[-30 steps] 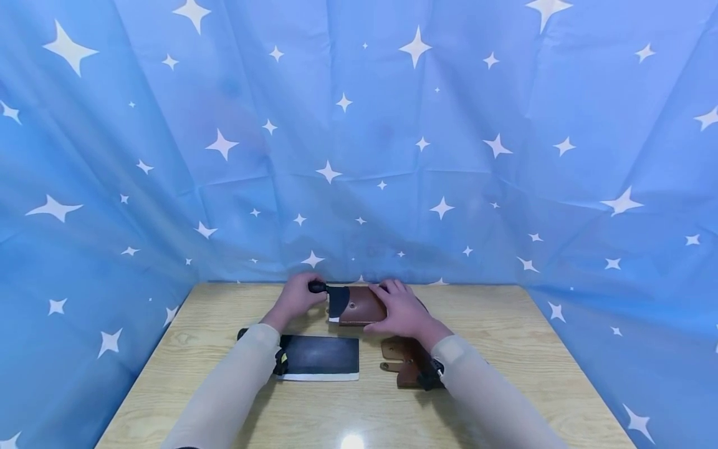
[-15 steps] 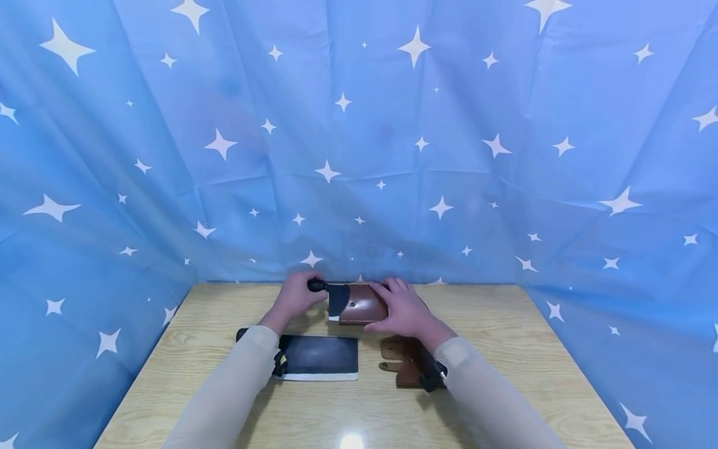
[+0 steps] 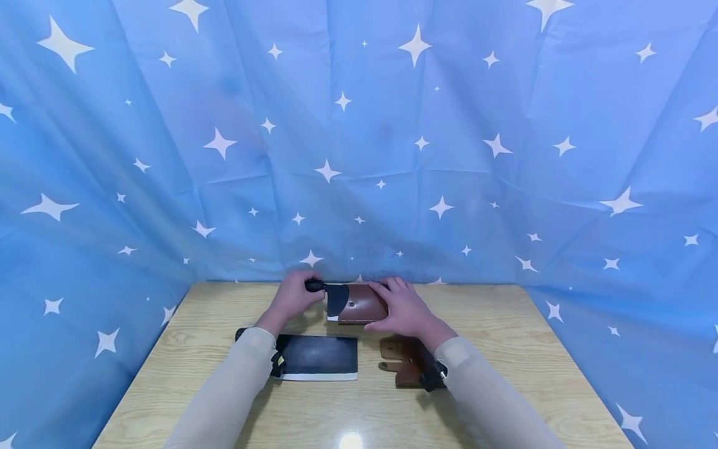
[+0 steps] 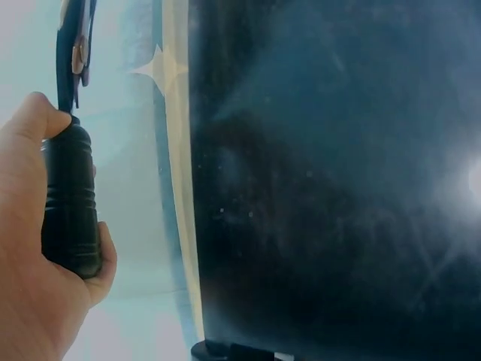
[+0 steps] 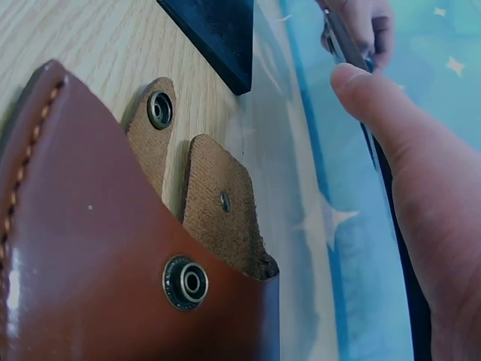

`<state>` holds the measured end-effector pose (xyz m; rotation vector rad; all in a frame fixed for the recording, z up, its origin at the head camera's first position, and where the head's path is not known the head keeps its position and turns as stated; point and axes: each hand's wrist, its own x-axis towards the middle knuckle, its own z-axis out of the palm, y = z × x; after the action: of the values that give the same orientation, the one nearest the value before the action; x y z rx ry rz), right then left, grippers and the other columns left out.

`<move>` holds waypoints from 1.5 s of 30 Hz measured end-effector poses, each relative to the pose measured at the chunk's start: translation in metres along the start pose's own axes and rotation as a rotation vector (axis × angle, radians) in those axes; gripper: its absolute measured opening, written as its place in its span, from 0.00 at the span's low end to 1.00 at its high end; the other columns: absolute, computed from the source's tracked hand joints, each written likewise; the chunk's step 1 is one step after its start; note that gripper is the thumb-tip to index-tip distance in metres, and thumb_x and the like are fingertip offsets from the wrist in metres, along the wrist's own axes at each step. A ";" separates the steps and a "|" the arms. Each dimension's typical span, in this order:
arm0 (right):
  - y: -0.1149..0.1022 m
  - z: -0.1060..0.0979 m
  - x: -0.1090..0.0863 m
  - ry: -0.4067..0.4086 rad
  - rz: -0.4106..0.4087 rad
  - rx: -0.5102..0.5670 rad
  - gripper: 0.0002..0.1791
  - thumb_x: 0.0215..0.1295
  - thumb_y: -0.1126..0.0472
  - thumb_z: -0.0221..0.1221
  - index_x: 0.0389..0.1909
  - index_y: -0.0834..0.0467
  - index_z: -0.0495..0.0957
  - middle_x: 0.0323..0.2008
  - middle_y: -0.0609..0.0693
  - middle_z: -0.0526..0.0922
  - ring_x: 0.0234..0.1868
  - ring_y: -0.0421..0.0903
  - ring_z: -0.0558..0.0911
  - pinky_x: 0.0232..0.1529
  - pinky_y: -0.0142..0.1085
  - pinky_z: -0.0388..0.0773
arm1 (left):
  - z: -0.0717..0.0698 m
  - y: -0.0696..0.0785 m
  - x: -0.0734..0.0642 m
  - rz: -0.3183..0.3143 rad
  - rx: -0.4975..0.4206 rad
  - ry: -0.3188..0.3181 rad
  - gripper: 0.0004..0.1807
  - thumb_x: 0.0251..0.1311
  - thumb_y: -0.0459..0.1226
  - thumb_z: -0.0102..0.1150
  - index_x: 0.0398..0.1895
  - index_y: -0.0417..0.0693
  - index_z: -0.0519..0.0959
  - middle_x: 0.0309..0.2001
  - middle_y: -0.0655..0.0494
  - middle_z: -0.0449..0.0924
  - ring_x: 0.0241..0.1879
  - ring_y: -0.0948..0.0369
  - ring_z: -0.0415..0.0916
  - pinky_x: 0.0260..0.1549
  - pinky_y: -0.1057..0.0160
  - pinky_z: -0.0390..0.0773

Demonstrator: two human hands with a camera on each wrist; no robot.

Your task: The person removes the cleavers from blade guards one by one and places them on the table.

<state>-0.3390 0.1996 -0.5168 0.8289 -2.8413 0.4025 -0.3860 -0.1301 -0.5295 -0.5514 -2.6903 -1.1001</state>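
Note:
In the head view my left hand (image 3: 293, 296) grips the black handle (image 3: 315, 285) of a cleaver near the table's back edge. Most of its dark blade (image 3: 337, 300) sits inside a brown leather sheath (image 3: 361, 305); a strip by the handle shows. My right hand (image 3: 405, 308) holds the sheath's far end, thumb on the near side and fingers over the top. The left wrist view shows the ridged handle (image 4: 71, 203) between thumb and fingers. In the right wrist view the right thumb (image 5: 391, 113) lies along the sheath, which is seen edge-on.
A second cleaver (image 3: 318, 354) lies flat under my left forearm, dark blade pointing right. Under my right wrist lies a second brown sheath (image 3: 408, 377), its snap straps (image 5: 158, 113) unfastened and its mouth toward that blade. A starry blue cloth (image 3: 359, 156) hangs behind the table (image 3: 314, 411).

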 end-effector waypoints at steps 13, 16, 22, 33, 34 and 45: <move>0.002 -0.005 -0.006 -0.033 -0.045 -0.015 0.64 0.54 0.20 0.72 0.86 0.48 0.66 0.72 0.53 0.72 0.72 0.55 0.69 0.73 0.57 0.68 | -0.007 0.000 -0.005 0.059 0.015 -0.048 0.14 0.64 0.40 0.78 0.52 0.49 0.91 0.48 0.53 0.89 0.49 0.52 0.83 0.53 0.46 0.82; 0.002 -0.007 -0.005 -0.030 -0.047 -0.024 0.64 0.54 0.18 0.70 0.86 0.49 0.67 0.72 0.53 0.73 0.71 0.55 0.69 0.73 0.57 0.67 | -0.007 0.000 -0.005 0.057 0.012 -0.044 0.14 0.64 0.40 0.78 0.52 0.49 0.91 0.47 0.52 0.89 0.49 0.52 0.83 0.53 0.46 0.82; 0.001 -0.010 -0.006 -0.049 -0.025 -0.030 0.64 0.54 0.16 0.68 0.86 0.47 0.66 0.73 0.53 0.72 0.72 0.55 0.68 0.73 0.57 0.66 | -0.007 0.001 -0.005 0.055 0.004 -0.039 0.14 0.65 0.40 0.78 0.52 0.49 0.92 0.47 0.53 0.89 0.49 0.52 0.84 0.53 0.46 0.83; 0.002 -0.010 -0.006 -0.054 -0.022 -0.049 0.64 0.54 0.15 0.68 0.87 0.45 0.65 0.75 0.52 0.72 0.72 0.54 0.68 0.75 0.58 0.65 | -0.005 0.001 -0.005 0.030 -0.022 -0.026 0.13 0.62 0.39 0.78 0.50 0.51 0.92 0.46 0.53 0.89 0.47 0.53 0.82 0.50 0.47 0.83; 0.002 -0.011 -0.006 -0.054 -0.022 -0.048 0.64 0.54 0.15 0.67 0.87 0.44 0.65 0.75 0.52 0.72 0.72 0.54 0.68 0.75 0.58 0.65 | -0.005 0.000 -0.004 0.027 -0.022 -0.023 0.13 0.62 0.39 0.78 0.49 0.51 0.92 0.46 0.53 0.89 0.47 0.53 0.82 0.50 0.47 0.82; 0.001 -0.013 -0.006 -0.051 -0.023 -0.033 0.63 0.53 0.16 0.69 0.86 0.44 0.66 0.76 0.52 0.72 0.74 0.55 0.68 0.76 0.59 0.64 | -0.011 0.003 -0.008 0.013 -0.036 -0.034 0.12 0.63 0.40 0.77 0.49 0.51 0.92 0.46 0.54 0.88 0.46 0.54 0.82 0.50 0.47 0.82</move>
<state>-0.3334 0.2069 -0.5062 0.8773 -2.8735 0.3355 -0.3769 -0.1382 -0.5224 -0.5983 -2.6963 -1.1477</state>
